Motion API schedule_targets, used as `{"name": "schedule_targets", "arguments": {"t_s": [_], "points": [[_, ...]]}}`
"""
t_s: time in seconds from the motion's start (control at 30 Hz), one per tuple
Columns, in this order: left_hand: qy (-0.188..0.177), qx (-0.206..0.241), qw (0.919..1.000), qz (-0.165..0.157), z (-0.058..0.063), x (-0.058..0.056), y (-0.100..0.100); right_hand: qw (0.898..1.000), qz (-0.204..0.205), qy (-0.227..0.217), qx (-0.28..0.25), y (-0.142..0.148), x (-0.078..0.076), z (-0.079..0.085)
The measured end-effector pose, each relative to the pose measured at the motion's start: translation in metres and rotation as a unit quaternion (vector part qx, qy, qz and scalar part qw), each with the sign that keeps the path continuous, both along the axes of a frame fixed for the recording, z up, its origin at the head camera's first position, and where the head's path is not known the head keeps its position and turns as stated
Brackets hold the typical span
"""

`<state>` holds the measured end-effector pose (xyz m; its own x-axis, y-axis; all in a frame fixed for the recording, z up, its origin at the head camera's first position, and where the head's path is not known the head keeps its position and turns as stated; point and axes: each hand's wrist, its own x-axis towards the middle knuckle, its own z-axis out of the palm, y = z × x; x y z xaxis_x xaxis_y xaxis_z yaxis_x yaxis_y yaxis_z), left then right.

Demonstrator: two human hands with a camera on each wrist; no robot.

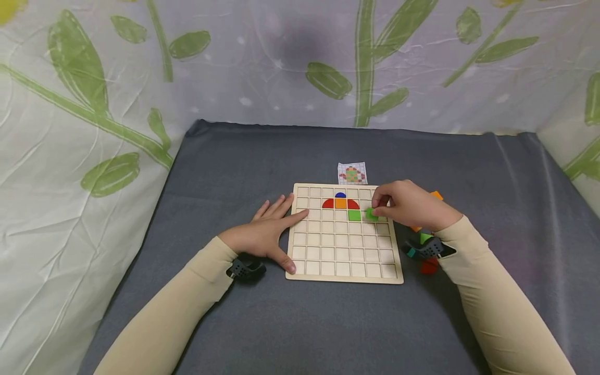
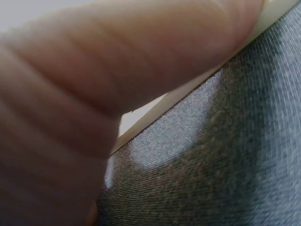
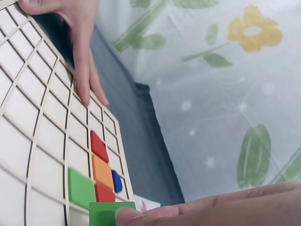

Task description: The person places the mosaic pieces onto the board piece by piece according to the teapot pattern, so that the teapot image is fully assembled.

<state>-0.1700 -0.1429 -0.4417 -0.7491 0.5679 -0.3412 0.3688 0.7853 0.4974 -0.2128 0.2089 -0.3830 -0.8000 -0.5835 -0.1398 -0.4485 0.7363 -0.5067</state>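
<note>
A wooden grid board [image 1: 342, 255] lies on the dark cloth. Fingers spread, my left hand [image 1: 269, 237] rests along its left edge, with the thumb at the near corner. My right hand [image 1: 405, 205] pinches a green square tile [image 3: 106, 214] between thumb and finger, over the right part of the grid. Within the cells sit a blue rounded tile [image 1: 340, 195], an orange square tile [image 1: 340, 203], and a red curved tile [image 1: 328, 203] with another red tile [image 1: 353, 204] on the other side. One row nearer is a second green square tile [image 1: 354, 215].
Behind the board lies a small card [image 1: 352, 174] printed with a coloured grid pattern. Loose tiles, among them a red one [image 1: 428, 266], an orange one [image 1: 437, 195] and a green one [image 1: 425, 238], lie right of the board, partly hidden by my right wrist. A leaf-patterned curtain [image 1: 281, 78] hangs behind.
</note>
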Motion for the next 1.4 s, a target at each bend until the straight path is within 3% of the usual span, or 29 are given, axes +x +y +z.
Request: {"name": "schedule_targets", "arguments": {"t_s": [0.47, 0.83, 1.4], "points": [[-0.005, 0.005, 1.0000, -0.002, -0.001, -0.001, 0.001, 0.999, 0.032, 0.011, -0.032, -0.034, -0.011, -0.008], [-0.011, 0.006, 0.9999, -0.001, 0.002, 0.000, 0.002, 0.996, 0.032, 0.051, -0.066, -0.047, -0.010, -0.023], [-0.007, 0.003, 1.0000, 0.000, 0.004, 0.001, 0.000, 0.994, 0.045, 0.085, -0.049, -0.053, -0.004, -0.037]]}}
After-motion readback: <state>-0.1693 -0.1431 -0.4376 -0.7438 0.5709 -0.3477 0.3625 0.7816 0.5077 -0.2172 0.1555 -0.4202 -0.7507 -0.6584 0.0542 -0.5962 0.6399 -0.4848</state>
